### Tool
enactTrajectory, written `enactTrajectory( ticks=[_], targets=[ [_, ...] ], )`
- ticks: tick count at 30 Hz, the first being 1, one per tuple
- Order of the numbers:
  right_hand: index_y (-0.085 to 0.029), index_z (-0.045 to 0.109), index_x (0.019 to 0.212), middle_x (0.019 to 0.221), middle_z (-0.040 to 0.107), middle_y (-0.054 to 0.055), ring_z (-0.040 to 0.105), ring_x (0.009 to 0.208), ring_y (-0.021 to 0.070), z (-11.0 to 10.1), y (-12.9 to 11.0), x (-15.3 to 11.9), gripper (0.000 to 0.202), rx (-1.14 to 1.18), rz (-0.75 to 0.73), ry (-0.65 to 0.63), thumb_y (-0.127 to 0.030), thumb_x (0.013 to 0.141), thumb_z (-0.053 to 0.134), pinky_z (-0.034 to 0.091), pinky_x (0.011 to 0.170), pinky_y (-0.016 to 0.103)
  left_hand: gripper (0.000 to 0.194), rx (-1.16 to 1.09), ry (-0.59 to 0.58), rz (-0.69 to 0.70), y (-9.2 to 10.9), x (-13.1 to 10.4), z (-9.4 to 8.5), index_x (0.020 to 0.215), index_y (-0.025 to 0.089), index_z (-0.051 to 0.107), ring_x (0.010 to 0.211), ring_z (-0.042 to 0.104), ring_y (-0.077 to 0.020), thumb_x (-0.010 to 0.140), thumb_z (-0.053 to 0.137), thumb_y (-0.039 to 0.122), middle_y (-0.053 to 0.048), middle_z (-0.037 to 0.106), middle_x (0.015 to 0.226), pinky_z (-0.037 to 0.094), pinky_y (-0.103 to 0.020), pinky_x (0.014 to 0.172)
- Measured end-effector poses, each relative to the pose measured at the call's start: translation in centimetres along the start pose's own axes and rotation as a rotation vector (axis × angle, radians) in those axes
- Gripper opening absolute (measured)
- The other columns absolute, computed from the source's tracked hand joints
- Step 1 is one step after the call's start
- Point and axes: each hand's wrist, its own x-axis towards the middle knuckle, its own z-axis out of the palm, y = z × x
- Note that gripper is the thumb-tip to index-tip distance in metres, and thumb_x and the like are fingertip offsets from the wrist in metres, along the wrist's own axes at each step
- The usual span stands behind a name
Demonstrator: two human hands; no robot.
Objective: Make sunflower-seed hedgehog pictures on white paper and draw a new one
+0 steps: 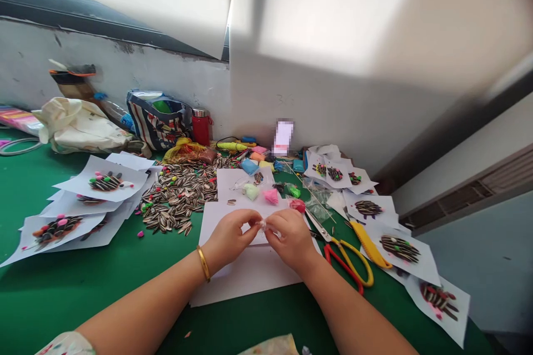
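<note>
At nine o'clock we see a cream cloth bag [85, 125], slumped; a dark pouch [75, 87] rises behind it, near the pale wall [166, 77]; at our farthest nine, a pink packet [19, 116] lies just beyond a pale hoop [20, 147]; at the cream bag's three o'clock we find a striped bag [164, 127], and just beside that a red bottle [201, 128] stands upright, silver-capped; at ten we have a dark window frame [104, 25].
</note>
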Motion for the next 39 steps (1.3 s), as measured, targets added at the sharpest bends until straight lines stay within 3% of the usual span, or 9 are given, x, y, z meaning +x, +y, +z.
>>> enactTrajectory(
  ticks=[10, 16, 24, 33, 39],
  targets=[
    [-0.021, 0.065, 0.082, 0.075, 0.065, 0.002, 0.058, 0.076, 0.0179, 0.0, -0.4, -0.1, 0.008, 0.097, 0.002, 0.018, -0.017, 0.085, 0.058, 0.038, 0.074, 0.032, 0.008, -0.057, 0.033, 0.087, 0.4, 0.1, -0.3, 0.081, 0.019, 0.066, 0.075, 0.062, -0.0143, 0.088, 0.062, 0.019, -0.001, 0.070, 0.079, 0.048, -0.026, 0.073],
    [-0.020, 0.067, 0.087, 0.079, 0.067, 0.002, 0.059, 0.078, 0.0187, -0.1, -0.2, -0.1, 0.007, 0.168, 0.074, 0.039, -0.019, 0.086, 0.060, 0.041, 0.075, 0.033, 0.009, -0.179, 0.079, 0.066, 0.3, 0.2, -0.2, 0.094, 0.020, 0.070, 0.083, 0.065, -0.0149, 0.087, 0.065, 0.022, -0.003, 0.072, 0.090, 0.051, -0.027, 0.078],
    [-0.021, 0.068, 0.089, 0.081, 0.068, 0.003, 0.060, 0.079, 0.0189, 0.0, -0.1, -0.2, 0.009, 0.250, 0.122, 0.045, -0.021, 0.086, 0.060, 0.044, 0.075, 0.033, 0.012, -0.179, 0.085, 0.077, 0.0, 0.2, -0.2, 0.098, 0.021, 0.071, 0.087, 0.066, -0.0158, 0.089, 0.063, 0.022, -0.003, 0.073, 0.093, 0.052, -0.028, 0.081],
    [-0.021, 0.066, 0.088, 0.084, 0.069, 0.004, 0.062, 0.082, 0.0204, 0.3, -0.1, -0.4, 0.007, 0.262, 0.129, 0.011, -0.024, 0.086, 0.060, 0.046, 0.076, 0.034, 0.005, -0.138, 0.085, -0.021, 0.3, 0.2, -0.6, 0.082, 0.020, 0.068, 0.074, 0.061, -0.0150, 0.081, 0.069, 0.025, -0.001, 0.068, 0.078, 0.049, -0.027, 0.070],
    [-0.019, 0.065, 0.106, 0.101, 0.070, 0.008, 0.062, 0.096, 0.0244, 0.4, 1.3, -0.3, 0.023, 0.095, 0.194, 0.010, -0.028, 0.087, 0.057, 0.045, 0.086, 0.038, 0.016, -0.328, 0.169, -0.131, 0.1, 0.4, -0.6, 0.082, 0.018, 0.069, 0.075, 0.062, -0.0158, 0.081, 0.068, 0.035, -0.003, 0.068, 0.079, 0.051, -0.028, 0.071]
  ],
)
